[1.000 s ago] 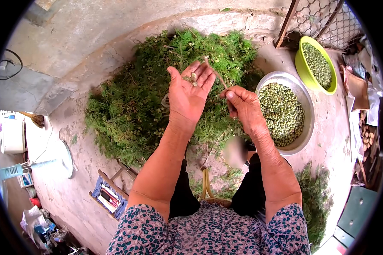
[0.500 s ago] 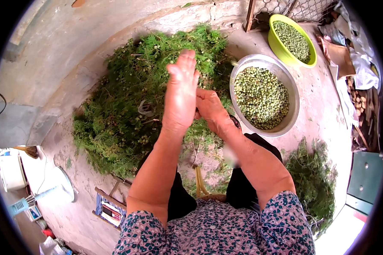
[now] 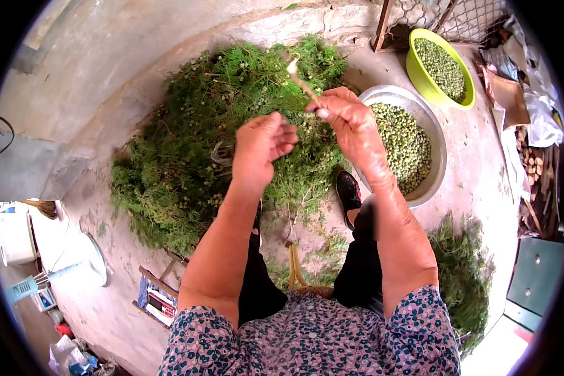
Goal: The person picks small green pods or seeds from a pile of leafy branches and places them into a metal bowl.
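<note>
Pinched between the thumb and fingers of my right hand (image 3: pixel 357 128) is a thin brown twig (image 3: pixel 306 86), pointing up and to the left with a pale upper end. My left hand (image 3: pixel 260 147) is apart from it, its fingers loosely bent and spread, with nothing visible in them. Both hands are above a large heap of green feathery branches (image 3: pixel 175 169) dotted with small round green fruits. Beside my right wrist stands a metal basin (image 3: pixel 437 135) partly filled with such fruits (image 3: pixel 404 156); my hand and forearm cover its left edge.
A yellow-green basin (image 3: pixel 420 78) of fruits stands at the far right, near a wire mesh (image 3: pixel 464 19). More cut branches (image 3: pixel 460 276) lie at the right. A small low stool (image 3: pixel 160 294) is at the left. My shoe (image 3: pixel 348 191) rests by the heap.
My hands have come apart; the left has lowered and its fingers have bent. The right has risen to the right, and the twig now shows in it.
</note>
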`<state>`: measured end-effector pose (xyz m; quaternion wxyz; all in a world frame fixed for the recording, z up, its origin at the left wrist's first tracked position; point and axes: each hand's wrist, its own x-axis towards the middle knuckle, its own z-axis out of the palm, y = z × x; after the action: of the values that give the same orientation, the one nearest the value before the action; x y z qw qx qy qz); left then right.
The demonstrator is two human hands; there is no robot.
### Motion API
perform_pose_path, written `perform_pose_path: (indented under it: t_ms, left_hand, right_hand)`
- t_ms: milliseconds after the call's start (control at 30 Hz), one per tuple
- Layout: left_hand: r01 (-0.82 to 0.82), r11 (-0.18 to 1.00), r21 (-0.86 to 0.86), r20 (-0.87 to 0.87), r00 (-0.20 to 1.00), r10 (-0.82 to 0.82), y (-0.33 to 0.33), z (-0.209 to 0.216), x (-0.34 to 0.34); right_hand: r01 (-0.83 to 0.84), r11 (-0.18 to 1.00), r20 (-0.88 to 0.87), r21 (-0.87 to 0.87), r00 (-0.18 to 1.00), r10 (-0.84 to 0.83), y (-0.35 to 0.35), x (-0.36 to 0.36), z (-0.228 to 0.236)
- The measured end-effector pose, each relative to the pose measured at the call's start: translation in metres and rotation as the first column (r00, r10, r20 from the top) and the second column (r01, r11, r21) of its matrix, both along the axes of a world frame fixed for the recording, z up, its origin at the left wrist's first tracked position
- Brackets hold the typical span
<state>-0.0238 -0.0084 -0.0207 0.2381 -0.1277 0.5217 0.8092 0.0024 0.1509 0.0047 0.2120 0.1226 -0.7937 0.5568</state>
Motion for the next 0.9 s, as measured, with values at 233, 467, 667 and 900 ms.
perform_pose_path:
  t_ms: [233, 467, 667, 900]
  left_hand:
    - [0.102, 0.748, 0.656, 0.196, 0.934, -0.299, -0.009, -0.018, -0.011]
    - [-0.078, 0.946, 0.316, 0.039, 0.997, 0.069, -0.002, -0.001, -0.007]
    - [-0.206, 0.952, 0.227, 0.122, 0.976, 0.182, -0.002, 0.000, -0.005]
    - [-0.220, 0.962, 0.163, 0.108, 0.973, 0.204, -0.008, 0.012, -0.002]
  right_hand:
    - [-0.380, 0.924, 0.180, -0.033, 0.907, 0.380, -0.027, 0.037, 0.010]
    - [-0.480, 0.826, 0.081, 0.294, 0.874, 0.479, -0.025, 0.045, 0.004]
    - [-0.569, 0.699, 0.217, 0.434, 0.819, 0.532, -0.034, 0.046, -0.013]
    - [-0.047, 0.999, 0.145, 0.028, 0.989, 0.042, -0.028, 0.037, -0.011]
